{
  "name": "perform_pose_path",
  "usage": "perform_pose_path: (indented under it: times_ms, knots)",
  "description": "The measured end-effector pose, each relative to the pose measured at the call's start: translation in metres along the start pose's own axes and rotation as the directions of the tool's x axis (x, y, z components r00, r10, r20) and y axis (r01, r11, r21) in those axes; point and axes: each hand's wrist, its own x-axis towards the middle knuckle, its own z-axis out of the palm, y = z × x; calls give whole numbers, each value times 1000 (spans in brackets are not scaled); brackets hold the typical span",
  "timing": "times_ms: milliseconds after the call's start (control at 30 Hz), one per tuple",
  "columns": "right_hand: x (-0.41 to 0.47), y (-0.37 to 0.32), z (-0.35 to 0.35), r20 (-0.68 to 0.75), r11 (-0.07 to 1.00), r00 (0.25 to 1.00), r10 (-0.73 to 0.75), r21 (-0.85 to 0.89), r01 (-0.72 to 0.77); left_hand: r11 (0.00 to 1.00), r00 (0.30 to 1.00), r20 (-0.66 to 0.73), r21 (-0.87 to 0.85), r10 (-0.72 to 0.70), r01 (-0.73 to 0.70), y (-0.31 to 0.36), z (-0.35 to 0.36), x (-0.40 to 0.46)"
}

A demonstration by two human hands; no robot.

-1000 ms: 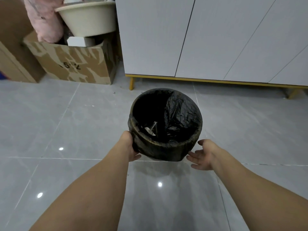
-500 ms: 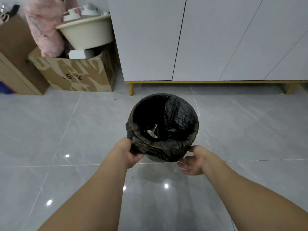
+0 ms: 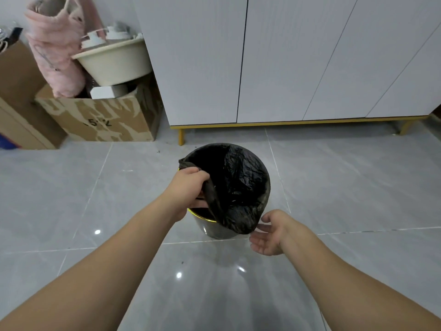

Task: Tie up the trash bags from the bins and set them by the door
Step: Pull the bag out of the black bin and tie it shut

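A small round bin (image 3: 210, 227) with a gold rim stands on the grey tiled floor, lined with a black trash bag (image 3: 238, 187). My left hand (image 3: 188, 192) is shut on the bag's left edge, which is pulled off the rim and gathered into a strip, so the gold rim shows below it. My right hand (image 3: 269, 232) is open, palm up, at the bin's lower right, its fingertips at the bag's folded-over edge. The bag still hangs over the rim on the right and far sides. The bag's contents are hidden in the dark.
A white cabinet (image 3: 286, 60) on gold legs stands just behind the bin. To the left is a cardboard box (image 3: 100, 120) holding a beige basin (image 3: 114, 65) and a pink cloth (image 3: 57, 51). Glossy floor tiles (image 3: 358, 187) surround the bin.
My left hand has lifted the bag's left edge off the rim and bunched it, exposing the gold rim. My right hand stayed low at the bin's right side.
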Motion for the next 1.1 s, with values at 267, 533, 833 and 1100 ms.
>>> perform_pose_path:
  times_ms: [267, 533, 833, 1100]
  knots:
    - [11, -3, 0, 57, 999, 998, 5, -35, -3, 997, 994, 80, -10, 77, -77, 11, 3, 20]
    - [-21, -38, -17, 1, 971, 981, -194, 139, 192, 989, 997, 26, -129, -76, 79, 6, 9, 32]
    - [-47, -113, -6, -32, 716, 786, -617, 391, 578, 988, 988, -77, -87, -135, 128, -2, -2, 49]
    - [-54, -141, 24, -101, 586, 613, -784, 208, 783, 922, 878, -308, -2, 367, -386, 37, -1, 52]
